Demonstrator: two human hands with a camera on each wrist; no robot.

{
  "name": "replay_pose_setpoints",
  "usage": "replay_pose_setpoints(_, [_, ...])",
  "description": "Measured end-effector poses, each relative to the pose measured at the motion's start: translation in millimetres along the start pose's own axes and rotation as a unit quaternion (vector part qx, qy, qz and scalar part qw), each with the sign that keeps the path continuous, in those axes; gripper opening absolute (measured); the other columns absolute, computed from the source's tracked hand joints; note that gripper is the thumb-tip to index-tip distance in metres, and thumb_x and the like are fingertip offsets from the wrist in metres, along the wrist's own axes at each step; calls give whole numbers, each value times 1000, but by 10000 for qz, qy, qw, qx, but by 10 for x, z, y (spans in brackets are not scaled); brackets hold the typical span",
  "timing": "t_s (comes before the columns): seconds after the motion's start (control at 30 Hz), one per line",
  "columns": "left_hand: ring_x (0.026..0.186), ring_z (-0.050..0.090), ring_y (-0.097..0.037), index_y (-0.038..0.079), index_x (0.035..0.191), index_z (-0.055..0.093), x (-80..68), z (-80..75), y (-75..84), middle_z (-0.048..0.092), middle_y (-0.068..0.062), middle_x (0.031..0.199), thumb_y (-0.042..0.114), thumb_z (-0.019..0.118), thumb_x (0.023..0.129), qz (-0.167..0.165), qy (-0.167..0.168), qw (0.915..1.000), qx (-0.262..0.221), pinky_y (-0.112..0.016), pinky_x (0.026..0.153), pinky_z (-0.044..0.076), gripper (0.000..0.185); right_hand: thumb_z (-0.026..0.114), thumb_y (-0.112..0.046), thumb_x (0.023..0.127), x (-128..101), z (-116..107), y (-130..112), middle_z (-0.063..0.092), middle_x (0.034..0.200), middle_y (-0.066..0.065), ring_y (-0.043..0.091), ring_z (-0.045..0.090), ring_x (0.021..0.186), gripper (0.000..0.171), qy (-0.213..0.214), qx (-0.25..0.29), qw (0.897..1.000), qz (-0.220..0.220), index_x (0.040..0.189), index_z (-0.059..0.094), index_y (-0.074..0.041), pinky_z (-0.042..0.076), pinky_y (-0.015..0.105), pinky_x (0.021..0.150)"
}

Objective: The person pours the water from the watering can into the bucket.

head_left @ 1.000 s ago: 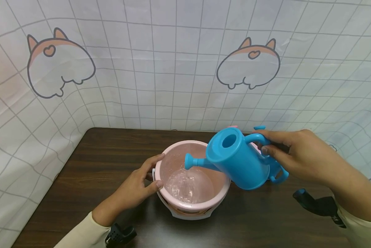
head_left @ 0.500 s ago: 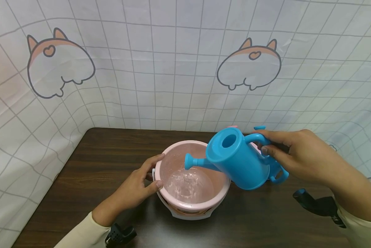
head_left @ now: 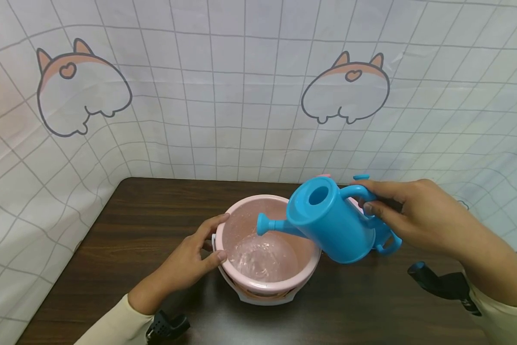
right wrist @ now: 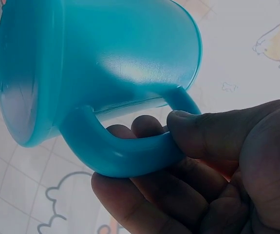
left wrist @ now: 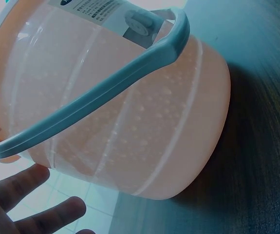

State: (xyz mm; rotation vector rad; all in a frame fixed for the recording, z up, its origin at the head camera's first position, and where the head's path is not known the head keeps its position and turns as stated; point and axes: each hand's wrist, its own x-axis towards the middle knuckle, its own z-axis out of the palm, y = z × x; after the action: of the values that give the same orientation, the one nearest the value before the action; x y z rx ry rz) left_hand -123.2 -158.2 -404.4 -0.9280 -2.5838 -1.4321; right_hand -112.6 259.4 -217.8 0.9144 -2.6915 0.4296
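Note:
A pink bucket [head_left: 280, 287] with a pale handle stands on the dark wooden table [head_left: 124, 225], with water rippling inside. My left hand [head_left: 193, 261] holds its left rim, thumb over the edge. In the left wrist view the bucket's wall [left wrist: 130, 126] and handle fill the frame, with my fingers [left wrist: 28, 204] at the lower left. My right hand [head_left: 409, 215] grips the handle of a blue watering can [head_left: 332, 223], which is tilted left with its spout over the bucket. The right wrist view shows my fingers [right wrist: 178, 180] curled round the can's handle [right wrist: 125, 153].
A white checked cloth with cartoon animal prints [head_left: 345, 91] hangs behind and around the table. Small blue and pink pieces [head_left: 361, 177] peek out behind the can. Black wrist-camera mounts [head_left: 440, 285] sit near both sleeves.
Hands and can have held almost still. Only the water in the bucket ripples differently.

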Motion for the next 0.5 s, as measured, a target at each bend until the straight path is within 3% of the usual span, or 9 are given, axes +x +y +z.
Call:
replay_pose_setpoints(0.17, [97,68,-20,30,160,29,-10,8,-3,62,-8,132,53,57,101,57,7,10000,26,-49,83,55,69,79,-7,89,-19,-2,-8,75,110,11,7,60,69,46,-37,-17,10000,58,133,68,-3,50,28,57])
replay_pose_setpoints(0.5, [96,68,-19,28,160,29,-27,17,3,62,-9,131,53,57,102,121,-4,9999,-57,-53,82,55,69,79,-8,89,-50,10,-41,75,109,10,9,56,66,45,26,-35,9999,97,133,69,-5,45,27,55])
